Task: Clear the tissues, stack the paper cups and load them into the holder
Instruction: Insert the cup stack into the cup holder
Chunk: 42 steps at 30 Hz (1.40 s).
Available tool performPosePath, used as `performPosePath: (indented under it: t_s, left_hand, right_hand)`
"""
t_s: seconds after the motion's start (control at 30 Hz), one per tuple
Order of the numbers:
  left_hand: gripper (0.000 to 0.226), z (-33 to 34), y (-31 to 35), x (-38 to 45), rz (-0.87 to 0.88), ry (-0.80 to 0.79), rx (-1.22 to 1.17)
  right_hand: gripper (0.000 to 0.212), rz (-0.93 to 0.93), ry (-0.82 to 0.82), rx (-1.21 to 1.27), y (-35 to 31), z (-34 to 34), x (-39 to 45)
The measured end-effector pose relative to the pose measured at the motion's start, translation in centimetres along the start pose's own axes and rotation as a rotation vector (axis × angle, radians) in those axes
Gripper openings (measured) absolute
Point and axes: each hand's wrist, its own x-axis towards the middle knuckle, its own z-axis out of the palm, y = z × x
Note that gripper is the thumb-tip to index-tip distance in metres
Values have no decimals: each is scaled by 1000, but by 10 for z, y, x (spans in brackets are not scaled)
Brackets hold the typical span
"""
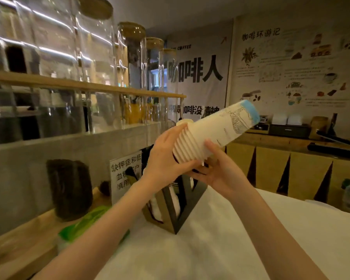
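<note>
Stack of paper cups (208, 134), nested, tilted with base up and to the right, gripped at its rim end between left hand (166, 158) fingers and right hand (220, 170) fingers, directly above black holder (182, 215) on white-covered tabletop (230, 249); green packet (85, 225) lower left.

Wall banner (200, 71) reads "COFFEE", "咖啡人"; poster (291, 63) titled "咖啡环游记"; counter sign (125, 174) w/ "缺钾症和低".
</note>
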Motion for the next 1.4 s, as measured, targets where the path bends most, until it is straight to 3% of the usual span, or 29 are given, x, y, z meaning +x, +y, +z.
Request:
performPosePath:
  t_s: [0.17,0.37,0.5,0.6,0.7,0.87,1.2,1.4]
  left_hand:
    - [90,-25,-23,-5,-72,77,-74]
    - [93,-31,-51,-24,-166,50,-197]
    - [92,-28,-57,-31,-171,40,-169]
    - [79,-28,-59,-33,-230,51,-180]
    - [66,-30,-62,-37,-370,54,-247]
    - [51,-29,-68,-45,-480,74,-317]
    - [92,-30,-60,-40,-415,151,-239]
    - [60,-29,-45,-31,-310,74,-6]
  right_hand:
    - [47,9,23,-135,7,34,16]
    - [56,-58,70,-303,26,58,20]
    - [43,-199,51,-452,39,73,14]
    - [39,-236,29,-565,47,75,12]
    - [44,-153,-7,-634,51,77,9]
    - [53,115,82,-669,55,69,7]
    - [58,279,219,-629,95,33,14]
    - [64,408,239,-589,77,21,19]
